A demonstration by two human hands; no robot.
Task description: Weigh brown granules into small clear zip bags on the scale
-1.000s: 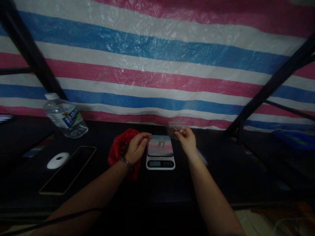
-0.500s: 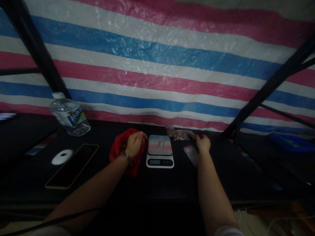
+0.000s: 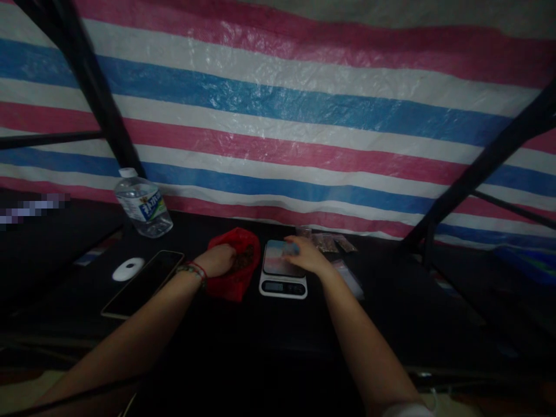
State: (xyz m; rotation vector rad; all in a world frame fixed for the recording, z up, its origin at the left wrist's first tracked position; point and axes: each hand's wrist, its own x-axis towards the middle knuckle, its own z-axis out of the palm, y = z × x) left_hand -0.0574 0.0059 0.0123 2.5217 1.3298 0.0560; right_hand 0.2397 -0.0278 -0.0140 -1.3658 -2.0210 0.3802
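My left hand point(image 3: 220, 259), with a bracelet at the wrist, reaches into a red plastic bag point(image 3: 234, 286). Its fingers are curled together at the brown contents point(image 3: 244, 258), which I cannot name, and the fingertips are partly hidden. To the right of the bag lies a white digital kitchen scale point(image 3: 284, 288) with its display facing me. Over its plate, my right hand point(image 3: 305, 255) has thumb and fingers around a small clear cup point(image 3: 291, 249). Small clear bags of brown bits point(image 3: 328, 242) lie beyond that hand. A flat clear zip bag point(image 3: 347, 278) is beside my right forearm.
At the left stand a clear water bottle point(image 3: 145, 207), a phone point(image 3: 145, 284) and a white oval object point(image 3: 128, 269) on the black tabletop point(image 3: 260, 341). Striped plastic sheeting point(image 3: 278, 139) hangs behind. Dark frame bars point(image 3: 460, 174) slant down on both sides.
My right hand has moved left from the small filled bags to the cup on the scale. My left hand has drawn back from beside the scale into the red bag. The view has shifted slightly.
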